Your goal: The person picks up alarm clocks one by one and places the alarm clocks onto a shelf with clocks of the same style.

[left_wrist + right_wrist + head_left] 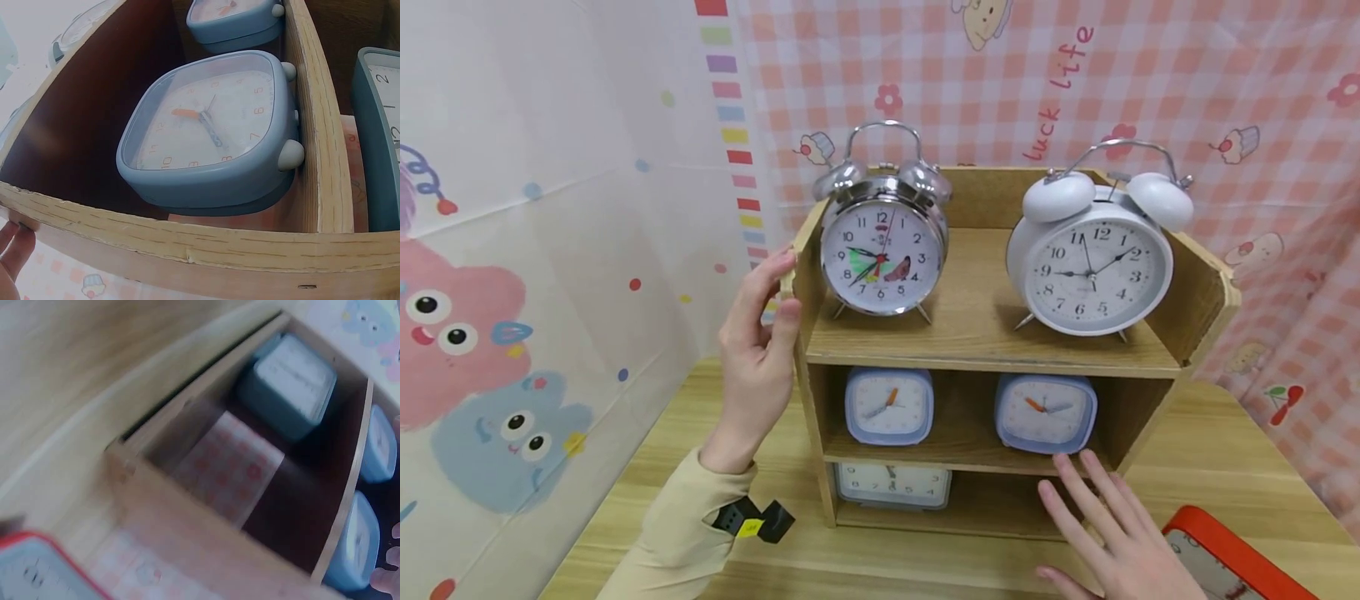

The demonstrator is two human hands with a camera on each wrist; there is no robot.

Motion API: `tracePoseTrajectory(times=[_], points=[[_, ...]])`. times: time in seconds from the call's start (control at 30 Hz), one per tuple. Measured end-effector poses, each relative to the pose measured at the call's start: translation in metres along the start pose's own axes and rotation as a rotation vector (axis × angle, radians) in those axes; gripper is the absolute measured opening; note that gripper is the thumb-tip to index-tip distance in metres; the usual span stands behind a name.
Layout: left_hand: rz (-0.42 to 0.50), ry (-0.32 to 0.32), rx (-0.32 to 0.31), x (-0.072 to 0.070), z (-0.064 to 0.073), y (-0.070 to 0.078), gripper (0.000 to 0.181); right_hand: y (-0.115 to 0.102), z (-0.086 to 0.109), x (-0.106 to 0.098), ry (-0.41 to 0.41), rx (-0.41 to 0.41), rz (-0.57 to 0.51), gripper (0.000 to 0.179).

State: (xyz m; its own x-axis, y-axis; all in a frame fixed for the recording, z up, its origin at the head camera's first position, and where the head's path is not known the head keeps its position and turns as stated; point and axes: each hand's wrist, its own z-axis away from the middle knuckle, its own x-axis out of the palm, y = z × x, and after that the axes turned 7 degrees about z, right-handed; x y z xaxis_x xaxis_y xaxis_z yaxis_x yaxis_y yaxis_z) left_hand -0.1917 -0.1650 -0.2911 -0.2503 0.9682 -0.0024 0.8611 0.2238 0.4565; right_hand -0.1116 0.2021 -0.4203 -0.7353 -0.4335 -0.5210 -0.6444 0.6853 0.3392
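A small wooden shelf (992,354) stands on the table. My left hand (758,350) rests against the outside of its left panel, thumb and fingertips near the front edge. My right hand (1112,525) is spread with straight fingers in front of the middle tier, fingertips just below the right blue alarm clock (1046,414); whether they touch it I cannot tell. Another blue alarm clock (890,406) stands left on that tier. Up top are a silver twin-bell alarm clock (883,257) and a white one (1090,271). A grey-green clock (289,384) sits on the lowest tier, left.
A red-framed clock (1232,554) lies tilted on the wood-grain table (662,467) at the lower right. A pink checked cloth (985,100) hangs behind the shelf, and a white patterned cloth (625,208) hangs at the left.
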Motion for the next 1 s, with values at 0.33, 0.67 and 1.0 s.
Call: tracePoseTrajectory(times=[0.33,0.67,1.0], points=[[0.005,0.012,0.004,0.001,0.000,0.000,0.070,0.029,0.015,-0.028,0.062,0.099,0.051,0.075],[-0.002,0.002,-0.006,0.001,0.000,0.000,0.071,0.055,0.055,-0.049,-0.180,0.269,0.104,0.090],[-0.002,-0.002,-0.003,0.000,0.000,0.000,0.070,0.080,0.118,-0.051,-0.505,0.437,0.116,0.122]])
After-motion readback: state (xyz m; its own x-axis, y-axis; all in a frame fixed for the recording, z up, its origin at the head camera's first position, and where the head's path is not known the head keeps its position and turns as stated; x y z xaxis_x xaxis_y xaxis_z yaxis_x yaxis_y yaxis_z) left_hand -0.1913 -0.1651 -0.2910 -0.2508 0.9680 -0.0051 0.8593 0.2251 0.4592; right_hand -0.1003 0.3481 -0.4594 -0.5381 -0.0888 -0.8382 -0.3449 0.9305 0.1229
